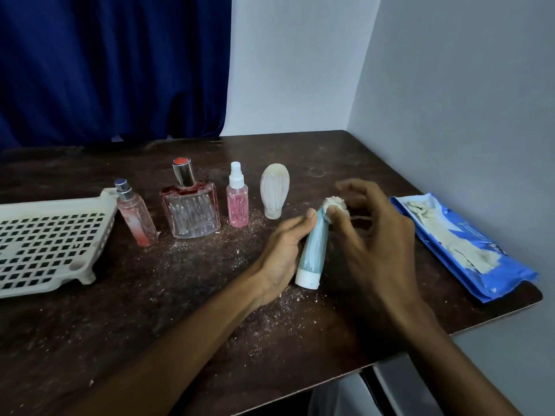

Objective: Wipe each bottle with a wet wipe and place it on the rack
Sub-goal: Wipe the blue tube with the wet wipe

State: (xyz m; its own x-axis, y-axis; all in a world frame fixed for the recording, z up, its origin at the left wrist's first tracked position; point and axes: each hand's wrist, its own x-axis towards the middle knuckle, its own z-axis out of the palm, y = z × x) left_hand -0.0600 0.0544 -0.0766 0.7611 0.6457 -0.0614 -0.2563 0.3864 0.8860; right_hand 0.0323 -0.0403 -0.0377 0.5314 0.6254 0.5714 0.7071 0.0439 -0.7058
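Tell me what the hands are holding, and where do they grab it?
The left hand grips the blue tube around its body, thumb near the top. The right hand pinches a balled wet wipe at the tube's top end.

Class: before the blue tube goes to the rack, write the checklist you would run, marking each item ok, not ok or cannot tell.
1. Grip: left hand holds blue tube, ok.
2. Contact: right hand pinches wipe against the tube's top end, ok.
3. Cloth: wipe looks grey and balled, not ok.
4. Coverage: tube's far side hidden, cannot tell.
5. Room: rack bare where visible, ok.
6. Path: tall pink bottle stands beside the rack's corner, not ok for a low carry.
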